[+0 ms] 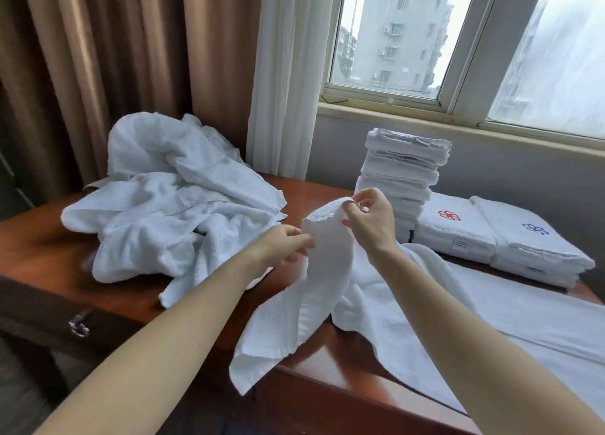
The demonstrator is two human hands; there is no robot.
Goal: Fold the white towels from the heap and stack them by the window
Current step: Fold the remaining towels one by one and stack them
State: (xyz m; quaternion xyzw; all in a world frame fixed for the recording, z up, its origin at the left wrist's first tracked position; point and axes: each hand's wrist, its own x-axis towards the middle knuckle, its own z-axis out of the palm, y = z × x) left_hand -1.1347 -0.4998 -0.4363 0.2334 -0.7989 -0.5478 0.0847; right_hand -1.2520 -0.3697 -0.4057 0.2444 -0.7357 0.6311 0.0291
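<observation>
A small white towel point(314, 290) hangs lifted above the wooden table point(42, 248), its lower end drooping past the front edge. My right hand point(370, 222) pinches its top hem, and my left hand point(288, 243) pinches the edge just below and to the left. A heap of crumpled white towels point(170, 199) lies to the left. A tall stack of folded white towels point(402, 179) stands under the window point(393, 35).
Two low folded piles, one with a red emblem point(455, 231) and one with a blue emblem point(537, 241), sit right of the tall stack. A large white towel point(523, 323) lies spread at the right. Brown curtains point(98, 58) hang behind the heap. A drawer handle point(78, 326) is at the table's front.
</observation>
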